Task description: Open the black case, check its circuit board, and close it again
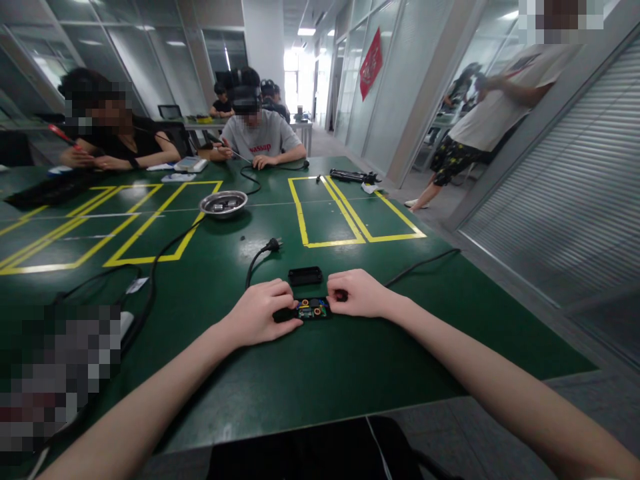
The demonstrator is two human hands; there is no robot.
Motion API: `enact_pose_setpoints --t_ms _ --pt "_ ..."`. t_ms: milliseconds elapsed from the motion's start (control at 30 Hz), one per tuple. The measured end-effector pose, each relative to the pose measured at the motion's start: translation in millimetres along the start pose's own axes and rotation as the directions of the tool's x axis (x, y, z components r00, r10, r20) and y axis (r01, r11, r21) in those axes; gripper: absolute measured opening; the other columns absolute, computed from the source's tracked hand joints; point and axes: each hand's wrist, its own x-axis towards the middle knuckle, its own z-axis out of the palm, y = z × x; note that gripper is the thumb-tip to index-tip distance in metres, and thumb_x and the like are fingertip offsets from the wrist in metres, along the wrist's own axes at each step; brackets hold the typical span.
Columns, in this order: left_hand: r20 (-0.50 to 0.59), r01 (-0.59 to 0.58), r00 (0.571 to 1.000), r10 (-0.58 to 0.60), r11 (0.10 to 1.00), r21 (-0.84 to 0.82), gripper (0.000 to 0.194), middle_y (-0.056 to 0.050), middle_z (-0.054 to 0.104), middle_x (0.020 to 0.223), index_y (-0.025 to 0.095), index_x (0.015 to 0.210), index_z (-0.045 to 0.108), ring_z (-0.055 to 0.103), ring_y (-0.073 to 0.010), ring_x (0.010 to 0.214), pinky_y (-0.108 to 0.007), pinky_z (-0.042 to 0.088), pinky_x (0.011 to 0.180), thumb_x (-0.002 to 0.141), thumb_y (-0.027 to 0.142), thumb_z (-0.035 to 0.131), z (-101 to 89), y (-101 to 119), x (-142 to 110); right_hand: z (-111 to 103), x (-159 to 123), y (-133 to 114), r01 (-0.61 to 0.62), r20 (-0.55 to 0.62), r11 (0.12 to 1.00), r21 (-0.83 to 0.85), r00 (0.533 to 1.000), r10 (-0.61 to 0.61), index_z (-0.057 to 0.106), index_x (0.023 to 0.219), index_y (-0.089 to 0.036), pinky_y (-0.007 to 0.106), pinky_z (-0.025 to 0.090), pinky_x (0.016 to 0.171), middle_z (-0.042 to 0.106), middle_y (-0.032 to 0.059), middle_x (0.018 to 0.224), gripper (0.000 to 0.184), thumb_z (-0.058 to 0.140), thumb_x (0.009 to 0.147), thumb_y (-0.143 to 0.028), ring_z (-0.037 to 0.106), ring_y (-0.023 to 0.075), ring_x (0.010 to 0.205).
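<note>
A green circuit board [315, 308] with copper coils sits in a shallow black case on the table in front of me. My left hand [265, 312] grips the left end of this case, thumb on the near side and fingers on the far side. At the right end, my right hand [353, 293] is closed with its fingertips against the board's edge. A dark loop, seemingly part of the black cable [425, 265], shows inside its curled fingers. Just beyond the board lies the matching black case cover [305, 275]. A black power plug [273, 245] and its cord lead toward my left hand.
A metal bowl [223, 204] holding small parts stands farther off on the green table [400, 347]. Yellow tape marks rectangles on the surface. Cords run along the left side. A black tripod [355, 176] lies at the far edge. Two people sit opposite; another stands at right.
</note>
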Motion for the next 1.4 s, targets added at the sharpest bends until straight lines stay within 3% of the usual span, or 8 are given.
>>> enact_pose_setpoints --t_ms 100,233,367,533,633,800,1000,1400 --pt "-0.127 -0.012 0.992 0.017 0.999 0.036 0.028 -0.013 0.068 0.111 0.018 0.097 0.072 0.067 -0.0257 0.098 -0.038 0.055 0.086 0.091 0.046 0.072 2.4 -2 1 0 0 5 0.039 -0.141 0.999 0.009 0.989 -0.037 0.068 0.089 -0.02 0.033 0.052 0.077 0.07 0.0074 0.099 0.01 0.071 0.083 -0.027 0.067 0.0226 0.088" --pt "-0.137 0.122 0.984 -0.116 0.992 0.035 0.084 -0.023 0.055 0.148 0.016 0.141 0.057 0.054 -0.0401 0.135 -0.056 0.044 0.112 0.078 0.065 0.08 5.4 -8 5 10 5 15 -0.022 -0.262 0.996 0.09 0.964 0.045 0.056 0.144 -0.02 0.051 0.045 0.115 0.054 0.0171 0.153 0.051 0.062 0.096 -0.034 0.052 0.0312 0.141" --pt "0.011 0.218 0.976 -0.218 0.976 0.006 0.109 -0.02 0.055 0.153 0.02 0.16 0.036 0.051 -0.0404 0.14 -0.059 0.039 0.117 0.073 0.064 0.085 10.6 -11 7 21 10 19 -0.035 -0.196 0.987 0.16 0.978 0.066 0.053 0.151 -0.021 0.055 0.046 0.114 0.062 0.0158 0.146 0.051 0.056 0.101 -0.031 0.057 0.0307 0.136" --pt "-0.025 0.203 0.978 -0.206 0.975 -0.092 0.095 -0.014 0.061 0.145 0.025 0.156 0.041 0.06 -0.0351 0.131 -0.053 0.047 0.114 0.076 0.047 0.087 14.1 -5 5 18 8 14 -0.027 -0.193 0.947 0.319 0.977 0.093 0.052 0.151 -0.021 0.041 0.058 0.089 0.072 0.0072 0.108 0.057 0.064 0.095 -0.024 0.067 0.022 0.094" --pt "-0.036 0.157 0.985 -0.166 0.97 -0.183 0.086 -0.013 0.059 0.143 0.025 0.151 0.046 0.063 -0.0323 0.126 -0.047 0.053 0.108 0.076 0.041 0.088 13.4 -1 5 11 7 8 -0.054 -0.15 0.923 0.38 0.982 0.119 0.068 0.13 -0.019 0.033 0.055 0.076 0.068 0.0044 0.095 0.034 0.062 0.098 -0.028 0.063 0.018 0.081" --pt "-0.037 0.121 0.99 -0.133 0.967 -0.222 0.064 -0.008 0.062 0.127 0.025 0.135 0.058 0.069 -0.0263 0.108 -0.04 0.059 0.094 0.078 0.032 0.086 10.9 4 6 2 6 -2 -0.014 -0.041 0.906 0.423 0.999 0.034 0.075 0.102 -0.017 0.032 0.052 0.078 0.069 0.0054 0.094 0.022 0.061 0.1 -0.034 0.065 0.0187 0.085" --pt "-0.017 0.118 0.992 -0.126 0.96 -0.255 0.043 -0.006 0.065 0.117 0.023 0.115 0.063 0.069 -0.0235 0.101 -0.035 0.058 0.087 0.078 0.029 0.084 8.7 6 8 2 2 -5 0.052 -0.044 0.926 0.374 0.998 -0.039 0.07 0.102 -0.02 0.034 0.052 0.085 0.073 0.0047 0.1 0.015 0.071 0.092 -0.031 0.066 0.0194 0.088" --pt "0.005 0.115 0.993 -0.117 0.966 -0.232 0.037 -0.003 0.07 0.099 0.022 0.113 0.065 0.068 -0.0218 0.089 -0.032 0.052 0.077 0.082 0.031 0.082 7.3 7 7 5 1 -11 0.195 -0.117 0.907 0.374 0.98 -0.163 0.064 0.103 -0.019 0.032 0.05 0.08 0.066 0.0042 0.099 0.028 0.08 0.083 -0.031 0.062 0.0195 0.089"
